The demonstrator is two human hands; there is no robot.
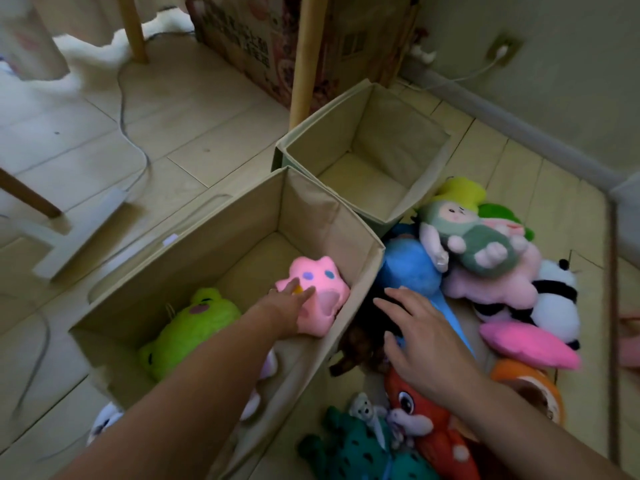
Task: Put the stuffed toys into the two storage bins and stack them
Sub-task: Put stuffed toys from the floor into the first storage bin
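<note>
Premises: a lived-in home room. Pale plank flooring (214, 109), wooden furniture legs (133, 27), a printed cardboard carton (263, 36), a wall socket (502, 50) with white cable, two fabric storage bins (363, 147) and a pile of stuffed toys (485, 258).

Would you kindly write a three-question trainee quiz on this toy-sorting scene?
1. True or false: the far bin holds toys.
2. Which toy does the left hand touch: A) panda B) pink toy C) green frog?
3. Fill in: the right hand reaches over the toy pile outside the near bin, above a ____ toy.

Key: 1 false; 2 B; 3 dark.
</note>
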